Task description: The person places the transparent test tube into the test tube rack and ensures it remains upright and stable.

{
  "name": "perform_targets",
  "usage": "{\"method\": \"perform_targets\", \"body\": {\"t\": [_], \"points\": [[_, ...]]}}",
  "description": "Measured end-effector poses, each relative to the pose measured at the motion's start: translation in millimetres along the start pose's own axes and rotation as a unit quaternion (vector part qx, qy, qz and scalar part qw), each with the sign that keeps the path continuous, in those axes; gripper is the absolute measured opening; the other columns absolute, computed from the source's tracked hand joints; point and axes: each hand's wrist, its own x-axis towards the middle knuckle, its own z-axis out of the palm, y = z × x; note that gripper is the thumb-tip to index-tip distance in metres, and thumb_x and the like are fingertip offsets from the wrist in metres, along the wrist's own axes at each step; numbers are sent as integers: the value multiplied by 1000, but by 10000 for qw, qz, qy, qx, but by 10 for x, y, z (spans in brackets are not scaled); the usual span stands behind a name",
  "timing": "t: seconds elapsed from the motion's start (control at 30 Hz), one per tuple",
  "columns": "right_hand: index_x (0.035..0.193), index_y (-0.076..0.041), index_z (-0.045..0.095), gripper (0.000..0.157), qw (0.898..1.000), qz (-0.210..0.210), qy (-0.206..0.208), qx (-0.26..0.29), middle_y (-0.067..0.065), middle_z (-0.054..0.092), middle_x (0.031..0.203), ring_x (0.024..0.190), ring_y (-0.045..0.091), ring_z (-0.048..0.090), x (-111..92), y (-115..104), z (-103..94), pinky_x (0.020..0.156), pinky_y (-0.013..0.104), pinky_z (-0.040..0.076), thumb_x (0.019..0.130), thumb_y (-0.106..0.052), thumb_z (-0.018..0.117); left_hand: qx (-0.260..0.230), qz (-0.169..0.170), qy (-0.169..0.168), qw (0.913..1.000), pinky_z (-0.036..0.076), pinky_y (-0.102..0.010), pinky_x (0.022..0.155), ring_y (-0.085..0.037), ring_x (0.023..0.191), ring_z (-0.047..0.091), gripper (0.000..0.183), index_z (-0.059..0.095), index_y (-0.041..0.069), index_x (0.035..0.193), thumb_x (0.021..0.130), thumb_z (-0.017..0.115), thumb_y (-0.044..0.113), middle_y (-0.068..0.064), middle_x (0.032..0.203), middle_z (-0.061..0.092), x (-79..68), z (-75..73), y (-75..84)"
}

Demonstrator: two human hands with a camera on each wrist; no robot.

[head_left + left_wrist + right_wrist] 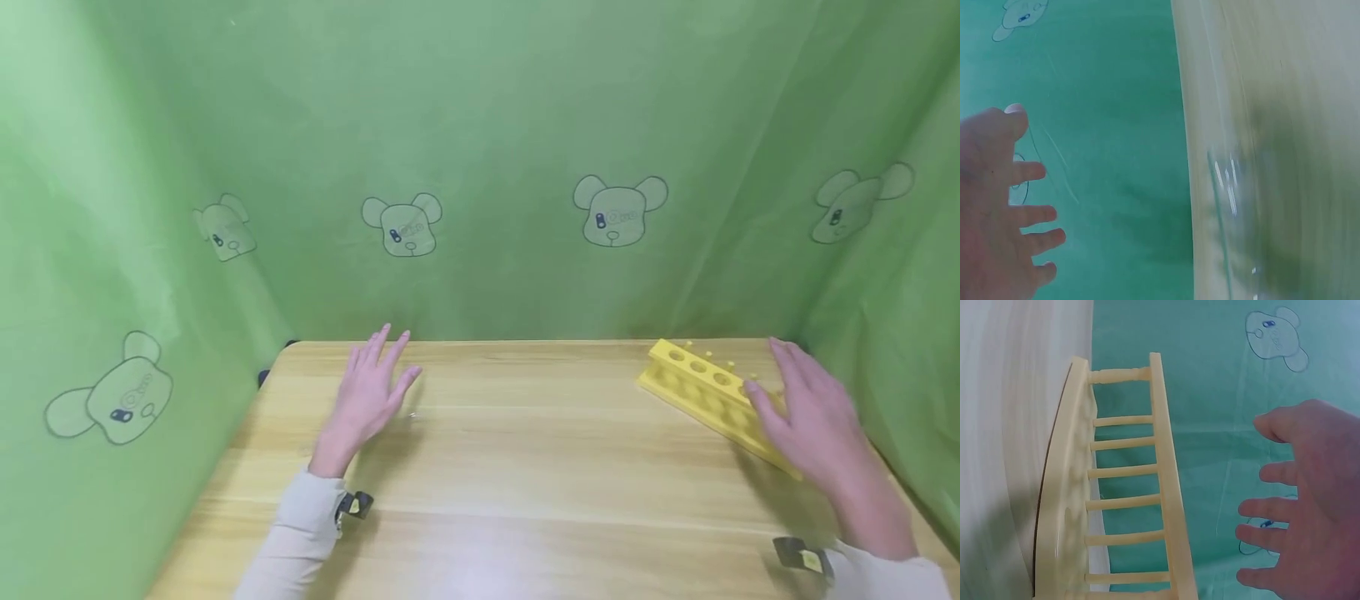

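A yellow test tube rack (709, 372) stands at a slant on the right of the wooden table, with round holes along its upper board. My right hand (821, 425) is over the rack's near right end, its fingers extended and partly hiding it. In the right wrist view the rack's rail and pegs (1169, 475) appear apart from the fingers, and the hand holds nothing. My left hand (367, 400) hovers above the table's left half, fingers spread, holding nothing. Below it lies a clear, glass-like object (1225, 194) with a greenish edge line; its full shape is hard to make out.
Green sheeting (495, 125) printed with bear heads encloses the table's back and both sides. The wooden tabletop (540, 467) extends between my hands. A small dark device (356, 505) is worn at the left wrist, another (801, 555) at the right.
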Motion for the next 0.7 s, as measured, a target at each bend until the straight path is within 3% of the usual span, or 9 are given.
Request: {"method": "perform_targets", "body": {"t": [0.3, 0.5, 0.7], "points": [[163, -3, 10, 71, 9990, 193, 81, 398, 29, 9, 167, 148, 59, 8, -70, 36, -19, 121, 68, -4, 108, -22, 50, -861, 320, 609, 9939, 18, -58, 125, -40, 148, 31, 59, 42, 13, 156, 108, 48, 46, -17, 163, 33, -17, 214, 247], [164, -5, 10, 71, 9982, 333, 97, 497, 38, 11, 162, 144, 64, 10, -123, 39, -57, 115, 78, 0, 108, -22, 50, -1393, 388, 586, 9878, 26, -59, 121, -37, 147, 34, 56, 43, 11, 155, 108, 50, 41, -15, 162, 36, 26, 360, 456], [165, -12, 11, 69, 9975, 465, 81, 521, 39, 15, 160, 141, 66, 15, -180, 84, -100, 108, 85, 7, 108, -21, 49, -1720, 689, 513, 9813, 29, -55, 121, -33, 147, 36, 55, 44, 12, 154, 108, 49, 41, -13, 159, 40, 141, 465, 721]]}}
